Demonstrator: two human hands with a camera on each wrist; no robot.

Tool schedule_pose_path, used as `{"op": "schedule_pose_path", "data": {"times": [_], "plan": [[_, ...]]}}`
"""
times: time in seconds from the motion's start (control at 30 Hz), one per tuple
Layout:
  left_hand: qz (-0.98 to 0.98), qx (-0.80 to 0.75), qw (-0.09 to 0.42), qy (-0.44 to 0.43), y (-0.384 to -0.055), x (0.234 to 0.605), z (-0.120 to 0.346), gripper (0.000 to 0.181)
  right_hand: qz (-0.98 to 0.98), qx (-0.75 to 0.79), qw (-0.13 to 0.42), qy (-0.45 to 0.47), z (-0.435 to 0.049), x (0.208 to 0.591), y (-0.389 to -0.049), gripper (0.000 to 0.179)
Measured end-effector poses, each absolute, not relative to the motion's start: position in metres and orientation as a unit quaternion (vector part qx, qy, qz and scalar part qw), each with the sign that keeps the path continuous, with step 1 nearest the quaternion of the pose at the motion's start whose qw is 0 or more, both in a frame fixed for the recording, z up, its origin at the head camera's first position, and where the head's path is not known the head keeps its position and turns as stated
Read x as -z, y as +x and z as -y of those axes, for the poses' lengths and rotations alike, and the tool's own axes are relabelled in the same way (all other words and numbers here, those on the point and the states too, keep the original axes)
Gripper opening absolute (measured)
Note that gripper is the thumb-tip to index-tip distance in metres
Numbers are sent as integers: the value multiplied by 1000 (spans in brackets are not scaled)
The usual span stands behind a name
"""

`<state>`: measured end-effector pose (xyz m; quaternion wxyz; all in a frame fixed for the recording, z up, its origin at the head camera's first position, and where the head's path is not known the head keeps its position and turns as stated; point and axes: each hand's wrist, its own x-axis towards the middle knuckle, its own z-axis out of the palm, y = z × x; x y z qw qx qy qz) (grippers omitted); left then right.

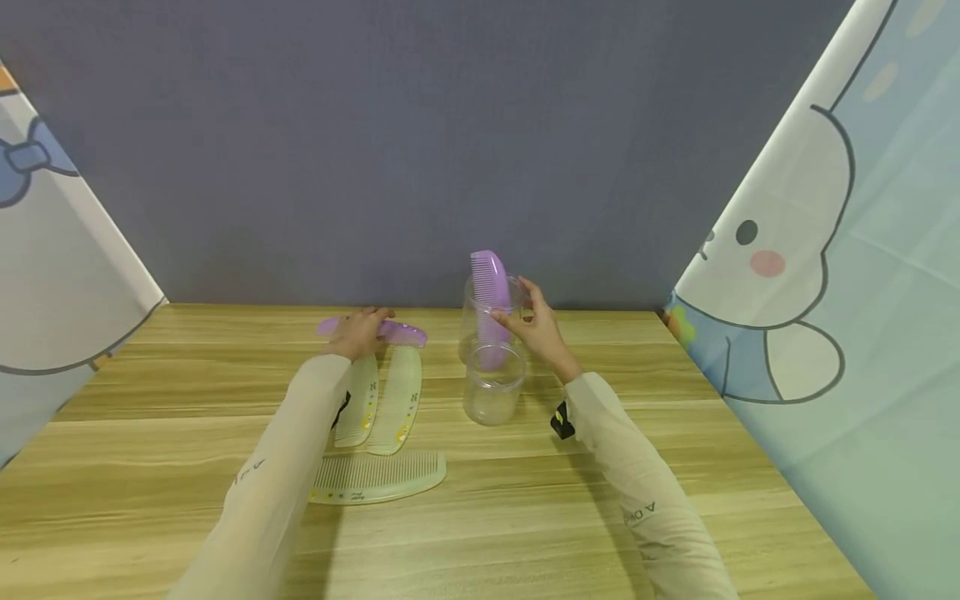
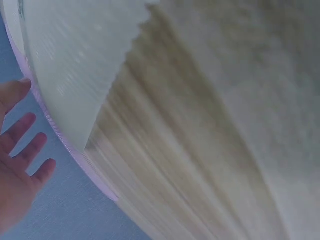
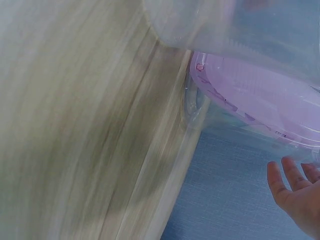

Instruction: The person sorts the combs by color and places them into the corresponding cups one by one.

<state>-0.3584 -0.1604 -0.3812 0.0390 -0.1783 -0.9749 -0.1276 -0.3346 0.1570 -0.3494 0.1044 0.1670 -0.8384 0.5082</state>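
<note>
My left hand lies over the middle of a purple comb at the back of the table. In the left wrist view its fingers are spread and extended beside the comb's edge. Two pale green combs lie side by side just in front, partly under the sleeve. My right hand holds a clear plastic cup from the right, thumb at the front and fingers behind the rim. Another purple comb stands tilted in that cup, its top above the rim. A second clear cup stands in front.
A third pale green comb lies crosswise nearer the person, its left end behind the sleeve. A dark grey panel rises behind the wooden table. Cartoon-printed sheets flank both sides.
</note>
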Motion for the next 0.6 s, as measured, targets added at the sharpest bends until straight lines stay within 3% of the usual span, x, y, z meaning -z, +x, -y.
{"op": "schedule_pose_path", "data": {"times": [0.6], "plan": [[961,150,-1,-232,-368,384,166,50,840,-509,104,155,-151,354,-341,80]]}}
